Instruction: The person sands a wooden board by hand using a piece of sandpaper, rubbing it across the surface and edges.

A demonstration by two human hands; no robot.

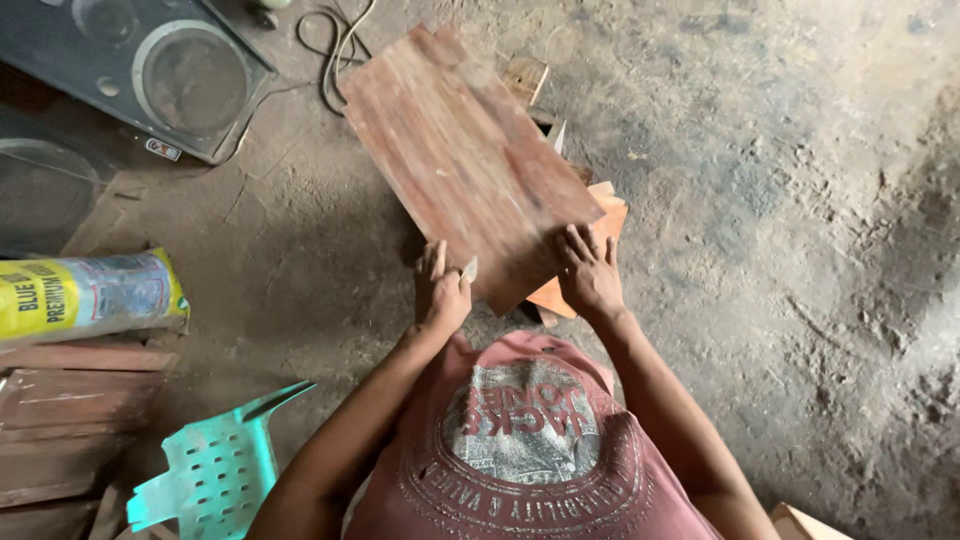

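Your left hand [441,290] and right hand [588,272], fingers curled, clamp the wooden board's [462,155] near edge. Dirt floor [780,200] lies open to the right.

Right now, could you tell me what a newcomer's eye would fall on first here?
First, the long reddish-brown wooden board at centre, slanting up and left over the dusty ground. The left hand and right hand hold its near end, fingers on top. Next, the turquoise perforated plastic chair at lower left and the black loudspeaker box at top left.
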